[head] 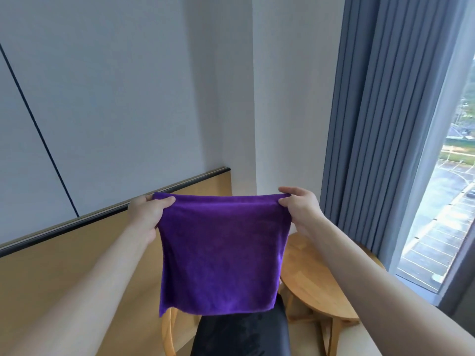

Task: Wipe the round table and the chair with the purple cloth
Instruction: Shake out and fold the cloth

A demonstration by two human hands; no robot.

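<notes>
A purple cloth [221, 255] hangs flat and spread out in the air in front of me. My left hand [146, 214] pinches its top left corner and my right hand [300, 209] pinches its top right corner. Below the cloth stands a chair [244, 335] with a black seat and a light wooden frame; the cloth hides its backrest. The round wooden table [313, 273] stands to the right of the chair, partly behind my right forearm.
A wood-panelled wall with a dark rail [77, 222] runs along the left. Grey curtains [380, 124] hang at the right beside a tall window [447, 206]. A white wall corner rises behind the cloth.
</notes>
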